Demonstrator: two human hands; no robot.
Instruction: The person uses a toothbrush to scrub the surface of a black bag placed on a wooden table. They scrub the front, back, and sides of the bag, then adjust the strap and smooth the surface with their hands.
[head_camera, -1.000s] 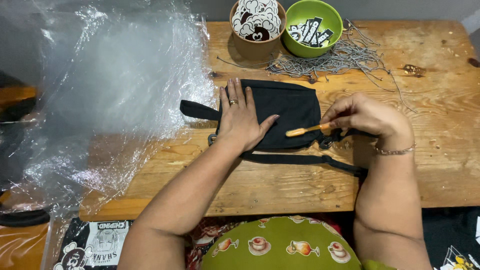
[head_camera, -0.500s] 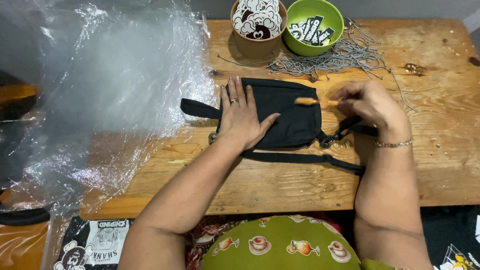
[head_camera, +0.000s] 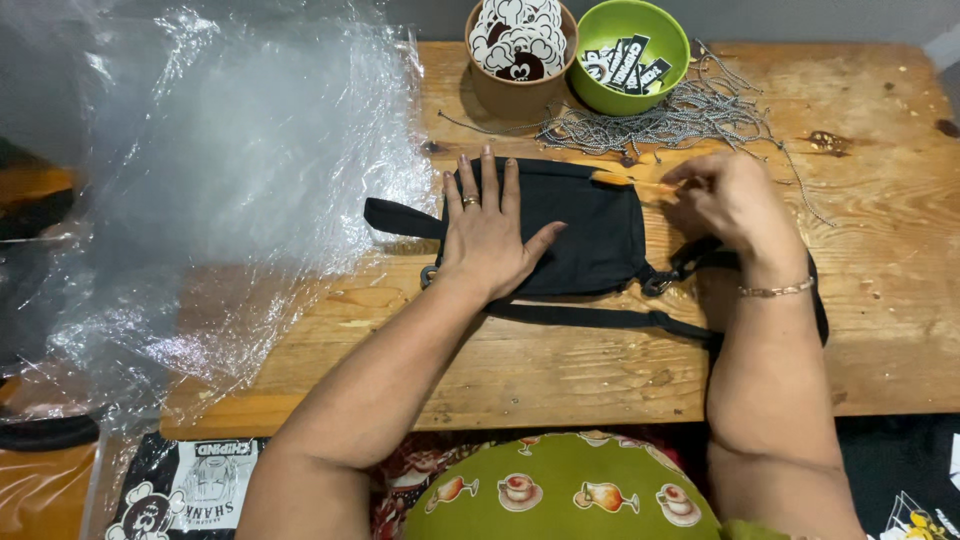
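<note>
Forearms come in from the bottom edge, over a green cloth with little cup prints closest to the camera. Just past that is the wooden worktop, and a black strap runs along it right in front of the bag.

The left hand lies flat with its fingers spread wide, pressing down on the left half of a small black sling bag, ring on one finger. The bag lies flat near the middle of the worktop, one strap end poking out to the left. The right hand, thin bracelet on the wrist, is curled at the bag's top right corner, pinching a thin orange stick that lies along the bag's upper edge. Can't really tell what the stick is, it's mostly hidden by the fingers.

Off to the left, a big sheet of crinkly clear plastic hangs over the worktop's edge.

Further back there's a loose pile of grey speckled cords, touching nothing but the wood. Behind those, a brown bowl full of round black-and-white stickers, and just beside it a green bowl with black-and-white tags.
</note>
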